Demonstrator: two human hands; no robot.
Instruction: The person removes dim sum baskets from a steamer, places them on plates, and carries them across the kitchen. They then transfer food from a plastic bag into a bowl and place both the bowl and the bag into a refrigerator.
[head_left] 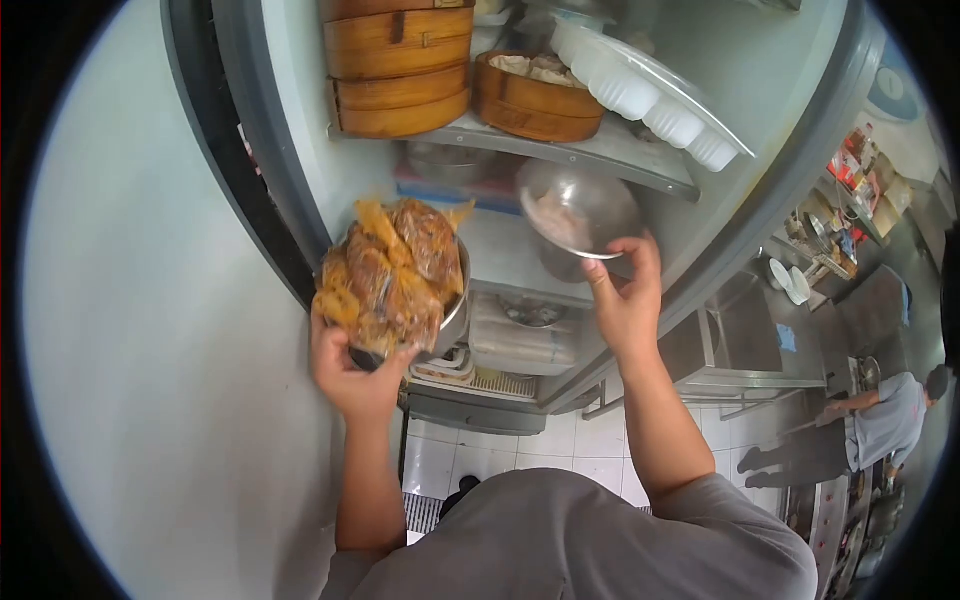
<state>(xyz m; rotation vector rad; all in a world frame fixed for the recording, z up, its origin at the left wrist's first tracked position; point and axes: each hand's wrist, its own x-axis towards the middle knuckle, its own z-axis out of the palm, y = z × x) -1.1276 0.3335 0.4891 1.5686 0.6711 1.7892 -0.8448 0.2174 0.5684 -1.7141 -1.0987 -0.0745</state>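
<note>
Before the open refrigerator, the left hand clasped a metal bowl of bagged brown food, judged heavy, soft, slippery and best carried from beneath, while the right hand pinched a probably lighter, stiff steel bowl by its rim.

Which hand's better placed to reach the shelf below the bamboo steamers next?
Probably the right hand: its metal bowl is in front of that shelf; the left hand holds wrapped food farther left.
</note>
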